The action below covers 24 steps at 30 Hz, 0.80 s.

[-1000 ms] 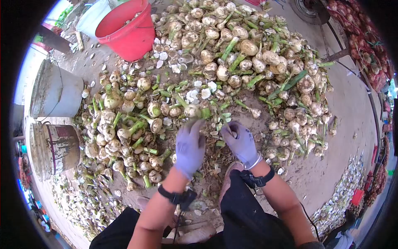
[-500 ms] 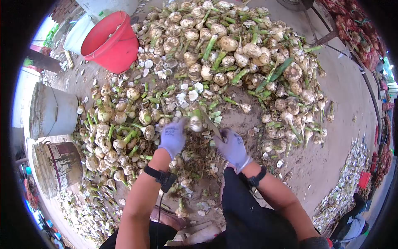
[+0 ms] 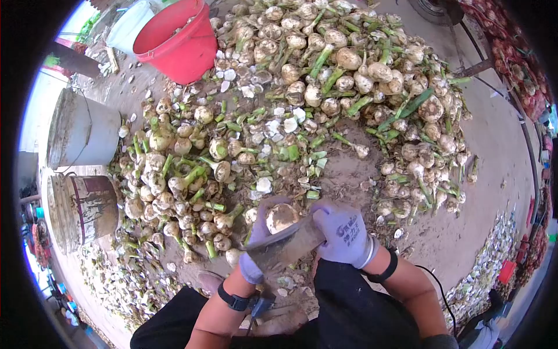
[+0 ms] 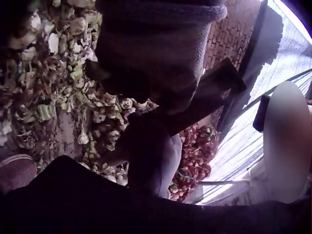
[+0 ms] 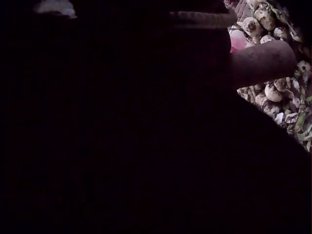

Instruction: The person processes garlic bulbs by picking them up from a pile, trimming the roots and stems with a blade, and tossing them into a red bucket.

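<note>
In the head view my gloved left hand (image 3: 259, 225) grips a pale, round, onion-like bulb (image 3: 283, 217) low in front of my knees. The gloved right hand (image 3: 344, 234) holds a broad-bladed knife (image 3: 288, 244), whose blade lies across the near side of the bulb and hides part of the left palm. In the left wrist view the left glove (image 4: 156, 44) and the knife blade (image 4: 209, 100) are dark shapes. The right wrist view is mostly black, apart from a brown, round-ended handle (image 5: 268, 59) at upper right.
Bulbs lie in a left pile (image 3: 154, 186) and a large far pile (image 3: 360, 75), with green stem pieces and white peelings (image 3: 273, 136) between. A red bucket (image 3: 180, 43) and two dirty pale buckets (image 3: 87, 128) stand left. Red mesh sacks (image 3: 517, 75) line the right side.
Both hands have drawn in toward my body with the bulb and knife. The blade moved from the bulb's right side to across its near side. The bulb's green stem no longer shows.
</note>
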Tool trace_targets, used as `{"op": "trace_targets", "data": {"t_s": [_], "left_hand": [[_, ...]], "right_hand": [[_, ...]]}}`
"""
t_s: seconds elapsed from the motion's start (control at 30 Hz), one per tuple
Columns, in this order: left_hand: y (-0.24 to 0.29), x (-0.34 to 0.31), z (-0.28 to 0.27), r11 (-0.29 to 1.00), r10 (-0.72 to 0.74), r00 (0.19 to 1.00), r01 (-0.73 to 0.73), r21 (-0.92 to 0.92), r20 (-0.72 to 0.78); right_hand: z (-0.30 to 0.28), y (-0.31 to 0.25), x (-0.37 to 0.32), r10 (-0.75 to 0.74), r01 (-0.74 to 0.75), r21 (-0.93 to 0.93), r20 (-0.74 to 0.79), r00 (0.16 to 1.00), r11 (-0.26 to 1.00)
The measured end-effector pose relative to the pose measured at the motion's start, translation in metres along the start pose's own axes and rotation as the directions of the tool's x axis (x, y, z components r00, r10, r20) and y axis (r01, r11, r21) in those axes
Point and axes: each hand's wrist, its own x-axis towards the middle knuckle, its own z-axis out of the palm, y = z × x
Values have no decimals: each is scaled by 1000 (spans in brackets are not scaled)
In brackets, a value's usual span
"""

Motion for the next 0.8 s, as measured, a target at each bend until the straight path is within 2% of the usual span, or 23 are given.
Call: {"op": "trace_targets", "data": {"t_s": [0.03,0.07,0.1,0.13,0.2,0.23,0.27,0.3,0.33,0.37,0.4,0.43,0.47,0.5,0.53,0.6,0.63,0.67,0.7,0.73,0.77,0.8], "left_hand": [[-2,-1,-1,997,-43,999,42,-62,-14],[-4,-2,-4,997,-50,999,49,-60,-12],[-7,0,-6,988,-117,993,115,-100,-10],[-10,2,-8,974,-181,983,178,-140,-7],[-14,4,-13,929,-306,952,300,-215,8],[-14,3,-16,899,-367,930,360,-251,20],[-7,-2,-17,897,-370,929,363,-251,23],[5,-7,-16,967,-219,971,229,-115,98],[13,-11,-15,997,-72,980,71,10,187],[15,-10,-10,989,5,981,25,-148,193],[17,-1,-11,988,11,983,18,-152,184],[20,9,-19,902,189,975,-219,373,116],[19,16,-24,512,360,919,-340,789,162],[6,20,-24,731,325,944,-210,649,-60],[-4,25,-24,879,276,943,-171,445,-184],[-1,24,-6,984,177,950,-176,27,-256],[21,15,16,928,27,957,-131,-349,-289],[13,19,10,901,69,955,-183,-392,-288],[19,20,2,753,130,949,-284,-594,-288],[35,20,-16,783,260,928,-364,-504,-265],[43,24,-36,685,388,845,-532,-498,-369],[51,19,-58,594,383,856,-515,-618,-346]], "right_hand": [[-2,-2,0,4,-4,3,2,1000,1000],[-4,-4,1,22,-21,-9,96,995,1000],[-4,-5,1,40,-36,-22,189,981,999],[-2,-5,0,43,-40,-20,190,981,999],[7,-4,-2,-57,56,-48,-13,998,997],[17,7,-4,-51,50,-47,-14,999,998],[34,28,-6,95,-95,-83,7,995,992],[47,50,-8,238,-233,-128,21,971,964],[55,72,-14,237,-232,-134,21,971,964],[62,92,-23,294,-309,-107,-135,946,945],[60,99,-20,334,-367,-71,-281,899,927],[65,93,-24,329,-359,-61,-278,902,931],[61,71,-30,423,-428,21,-211,881,903],[53,54,-28,496,-488,89,-149,855,868],[45,39,-20,595,-594,205,63,801,778],[68,36,-26,583,-665,311,322,746,679],[84,42,-26,599,-678,301,318,735,671],[102,53,-22,583,-627,210,237,777,751],[113,70,-19,547,-564,104,159,822,819],[114,96,-18,490,-476,-264,-13,872,839],[106,119,-18,374,-381,-601,-143,916,702],[80,133,-4,459,-587,-357,-384,801,726]]}}
